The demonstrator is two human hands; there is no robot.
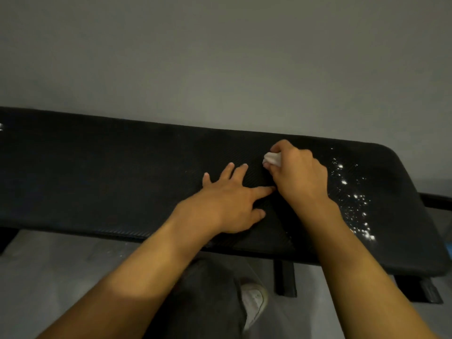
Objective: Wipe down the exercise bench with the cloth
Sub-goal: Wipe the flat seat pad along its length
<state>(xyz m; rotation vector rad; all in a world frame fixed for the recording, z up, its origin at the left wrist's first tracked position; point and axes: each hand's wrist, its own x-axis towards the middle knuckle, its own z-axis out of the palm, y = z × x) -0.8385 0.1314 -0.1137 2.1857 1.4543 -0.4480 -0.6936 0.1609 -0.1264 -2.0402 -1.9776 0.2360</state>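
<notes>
Exercise bench (122, 172): black pad spanning mid-frame; white specks (352, 199) remained at right, judged unwiped. Left hand (227, 204): fingers spread flat, pressing centre. Right hand (298, 177): curled around white cloth (272, 160), right of centre.

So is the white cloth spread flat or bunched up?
Bunched: the right hand grips the white cloth as a wad on the black padded bench; only a crumpled end shows.
</notes>
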